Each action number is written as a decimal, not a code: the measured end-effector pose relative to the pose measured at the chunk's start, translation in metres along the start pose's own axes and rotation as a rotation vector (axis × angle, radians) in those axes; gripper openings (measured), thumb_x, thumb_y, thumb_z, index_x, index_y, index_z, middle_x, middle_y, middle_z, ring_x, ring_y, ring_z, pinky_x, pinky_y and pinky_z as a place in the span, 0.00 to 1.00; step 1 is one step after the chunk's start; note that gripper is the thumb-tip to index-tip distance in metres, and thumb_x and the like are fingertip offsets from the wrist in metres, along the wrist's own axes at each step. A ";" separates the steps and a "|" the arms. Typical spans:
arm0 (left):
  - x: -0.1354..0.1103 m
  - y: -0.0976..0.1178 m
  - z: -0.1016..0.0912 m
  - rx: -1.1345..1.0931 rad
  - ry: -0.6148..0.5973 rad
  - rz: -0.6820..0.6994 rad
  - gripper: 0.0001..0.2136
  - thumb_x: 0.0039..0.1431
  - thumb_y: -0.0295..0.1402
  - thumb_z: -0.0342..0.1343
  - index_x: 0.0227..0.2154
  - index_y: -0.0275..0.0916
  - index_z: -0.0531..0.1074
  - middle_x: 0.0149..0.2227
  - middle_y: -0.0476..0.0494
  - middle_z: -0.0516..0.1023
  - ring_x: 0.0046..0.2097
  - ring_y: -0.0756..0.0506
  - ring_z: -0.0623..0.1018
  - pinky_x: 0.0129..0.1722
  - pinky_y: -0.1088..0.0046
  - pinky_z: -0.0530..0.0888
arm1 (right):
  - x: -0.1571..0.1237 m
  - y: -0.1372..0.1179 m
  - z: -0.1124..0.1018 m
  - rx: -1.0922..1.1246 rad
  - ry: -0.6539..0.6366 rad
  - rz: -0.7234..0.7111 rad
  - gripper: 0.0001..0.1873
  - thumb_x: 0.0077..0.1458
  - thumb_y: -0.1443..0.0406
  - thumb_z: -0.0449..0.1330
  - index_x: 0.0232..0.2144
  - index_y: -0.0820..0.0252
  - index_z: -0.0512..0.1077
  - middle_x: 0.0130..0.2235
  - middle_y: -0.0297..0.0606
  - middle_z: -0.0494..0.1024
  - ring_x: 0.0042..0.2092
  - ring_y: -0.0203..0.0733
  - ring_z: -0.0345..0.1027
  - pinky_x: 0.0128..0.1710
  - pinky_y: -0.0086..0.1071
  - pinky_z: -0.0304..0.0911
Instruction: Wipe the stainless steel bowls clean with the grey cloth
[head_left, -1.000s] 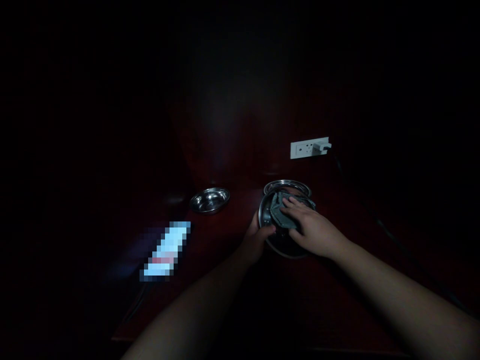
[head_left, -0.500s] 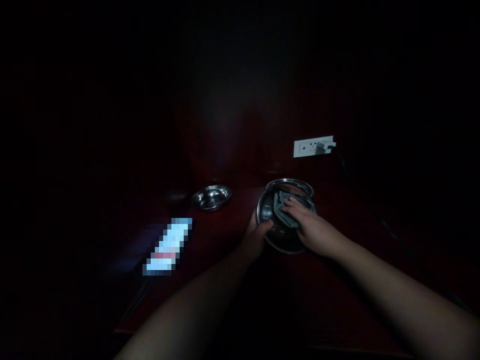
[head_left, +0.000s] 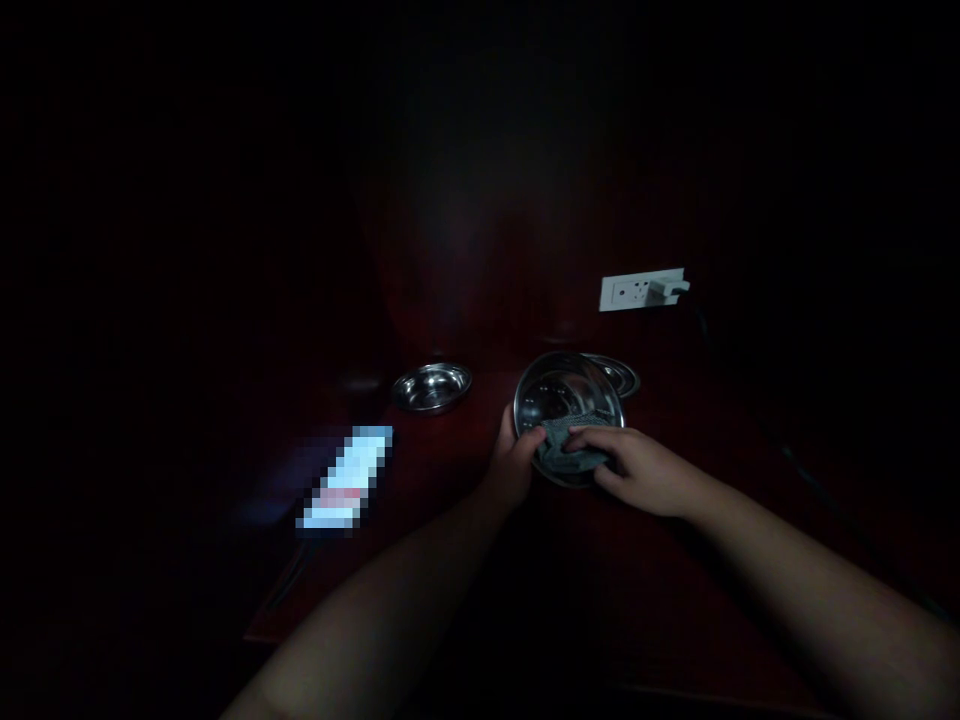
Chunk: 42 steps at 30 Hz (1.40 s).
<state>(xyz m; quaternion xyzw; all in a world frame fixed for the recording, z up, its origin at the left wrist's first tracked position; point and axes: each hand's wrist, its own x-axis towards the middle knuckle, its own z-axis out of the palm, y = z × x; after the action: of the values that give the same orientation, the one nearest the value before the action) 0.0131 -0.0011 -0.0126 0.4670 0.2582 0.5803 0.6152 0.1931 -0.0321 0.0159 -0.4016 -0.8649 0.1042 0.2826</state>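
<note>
In dim light my left hand [head_left: 514, 466] grips the left rim of a steel bowl [head_left: 564, 395] that is tilted toward me above a dark red table [head_left: 465, 480]. My right hand [head_left: 637, 467] presses a grey cloth [head_left: 562, 452] against the bowl's lower inside edge, fingers closed over it. A second steel dish [head_left: 616, 372] lies flat just behind the tilted bowl, partly hidden by it.
Another shallow steel bowl [head_left: 432, 386] rests on the table to the left. A lit, blurred-out screen [head_left: 346, 481] lies further left near the edge. A white wall socket [head_left: 641, 289] with a plug and a dark cable sits behind on the right.
The bowl has tipped up more toward me and risen slightly. My right hand with the cloth has slid from the bowl's middle down to its near rim.
</note>
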 end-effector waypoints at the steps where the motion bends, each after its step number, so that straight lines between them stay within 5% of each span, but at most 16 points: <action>1: 0.000 0.000 0.000 0.005 0.003 0.008 0.26 0.47 0.34 0.58 0.51 0.39 0.65 0.49 0.41 0.74 0.51 0.40 0.73 0.51 0.62 0.67 | 0.000 0.000 0.000 0.005 -0.009 -0.008 0.20 0.46 0.74 0.53 0.41 0.58 0.73 0.47 0.40 0.77 0.49 0.44 0.71 0.51 0.40 0.65; 17: -0.001 0.004 0.002 0.034 -0.019 0.054 0.27 0.47 0.35 0.59 0.52 0.39 0.64 0.51 0.40 0.73 0.52 0.39 0.71 0.52 0.62 0.66 | -0.001 0.006 0.004 0.039 -0.066 -0.008 0.18 0.47 0.73 0.56 0.43 0.58 0.71 0.44 0.40 0.75 0.45 0.43 0.69 0.48 0.39 0.64; 26: 0.000 -0.001 0.000 0.070 0.016 0.058 0.24 0.52 0.36 0.56 0.53 0.40 0.64 0.48 0.41 0.75 0.51 0.40 0.73 0.52 0.63 0.67 | -0.001 -0.006 0.001 0.105 -0.081 0.000 0.09 0.52 0.72 0.52 0.34 0.60 0.71 0.39 0.40 0.76 0.42 0.41 0.70 0.45 0.37 0.65; 35: 0.003 -0.005 -0.002 0.043 0.031 0.093 0.20 0.53 0.38 0.56 0.50 0.40 0.66 0.46 0.42 0.76 0.48 0.42 0.74 0.50 0.64 0.69 | -0.007 -0.016 0.005 0.116 -0.095 0.025 0.13 0.58 0.67 0.49 0.45 0.59 0.67 0.39 0.40 0.76 0.39 0.40 0.71 0.41 0.37 0.68; 42: 0.003 -0.003 -0.003 0.064 0.061 0.107 0.20 0.55 0.38 0.55 0.51 0.40 0.66 0.47 0.42 0.75 0.49 0.42 0.74 0.50 0.64 0.68 | -0.008 -0.021 0.011 0.001 -0.104 0.059 0.28 0.53 0.64 0.57 0.57 0.59 0.62 0.56 0.44 0.70 0.55 0.47 0.66 0.56 0.44 0.61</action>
<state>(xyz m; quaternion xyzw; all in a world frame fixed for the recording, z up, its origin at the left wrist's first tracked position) 0.0128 0.0029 -0.0161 0.4817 0.2697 0.6179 0.5599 0.1778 -0.0514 0.0117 -0.4208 -0.8662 0.1336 0.2343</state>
